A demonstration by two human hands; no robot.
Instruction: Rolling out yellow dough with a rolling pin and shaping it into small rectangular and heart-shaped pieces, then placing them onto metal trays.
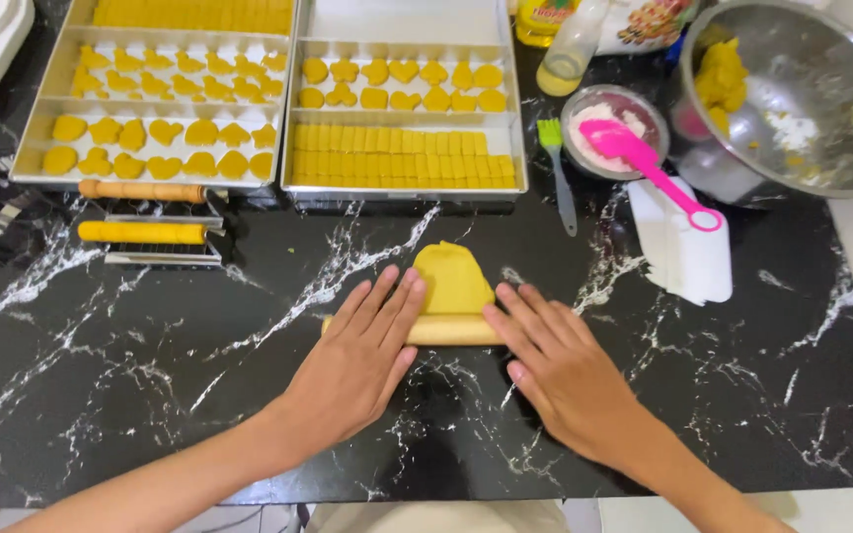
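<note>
**Flat hands on pin, dough part-rolled**

Left hand (362, 355) and right hand (560, 370) nearest, palms down, fingers (387, 296) spread flat, gripping nothing, resting on pin (451, 331). Bench (150, 395) black marble. Two trays (155, 99) at back look mostly filled with cut yellow shapes and strips. Bowl (821, 59) far right still holds some dough lumps. Dough (453, 276) mid-bench under pin, thick and only partly flattened; rolling and cutting seem left.

Open black marble counter (150, 395) lay left, right and near of both hands. Passage beyond was blocked by baking trays (402, 118), a steel bowl (821, 109), stacked white scrapers (688, 247) and roller cutters (150, 232).
</note>
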